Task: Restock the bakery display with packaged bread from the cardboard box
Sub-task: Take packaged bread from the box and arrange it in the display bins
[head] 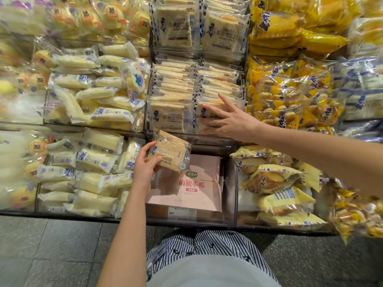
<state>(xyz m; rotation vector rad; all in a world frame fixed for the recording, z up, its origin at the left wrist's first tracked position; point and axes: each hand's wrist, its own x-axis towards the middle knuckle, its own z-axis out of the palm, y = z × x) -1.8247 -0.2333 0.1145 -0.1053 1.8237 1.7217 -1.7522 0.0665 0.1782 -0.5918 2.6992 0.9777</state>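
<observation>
While the left hand (pixel 145 165) hangs nearest the body over the lowest bin, its thumb and curled fingers pinch one packet of sliced bread (pixel 171 152) by its lower left edge. The packet is tilted, its top corner pointing up and away. Under it in that bin lies a pink carton (pixel 199 189), flat; whether this is the supply box I cannot tell. Just beyond and above the held packet stands the left stack (pixel 169 114) of the middle bin, the same bread, its front packet upright and facing out. The slot therefore lies ahead of and above the left hand, which is the nearer one to it. Further right, the right hand (pixel 232 120) rests with fingers spread flat against the right stack (pixel 219 88), gripping nothing and seemingly steadying it. Farthest up, the top tier (pixel 174 25) holds more such packets.
</observation>
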